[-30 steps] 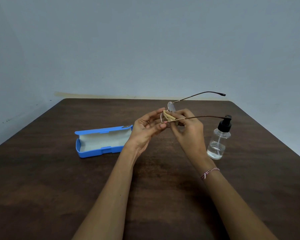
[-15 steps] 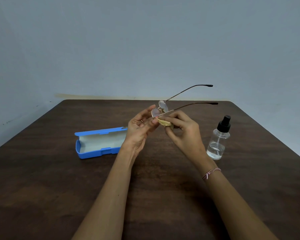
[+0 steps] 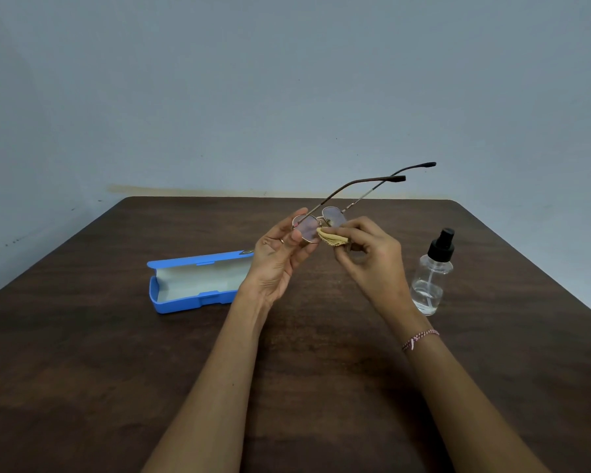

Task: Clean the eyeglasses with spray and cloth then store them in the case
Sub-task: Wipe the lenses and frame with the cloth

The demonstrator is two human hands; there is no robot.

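Observation:
Thin metal-framed eyeglasses (image 3: 335, 215) are held above the table's middle, lenses toward me and both temples unfolded, pointing up and to the right. My left hand (image 3: 280, 254) pinches the left lens rim. My right hand (image 3: 372, 257) grips a folded tan cloth (image 3: 331, 237) that touches the frame between the two lenses, under the bridge. An open blue case (image 3: 191, 298) with a pale lining lies on the table to the left of my left hand. A clear spray bottle (image 3: 432, 274) with a black pump top stands upright to the right of my right hand.
A dark wooden table (image 3: 116, 370) carries everything; its far edge meets a plain grey wall. A braided bracelet (image 3: 420, 337) is on my right wrist.
The glasses have been turned so both lenses face me and the temples swing up to the right. The cloth has moved from one lens to the bridge area.

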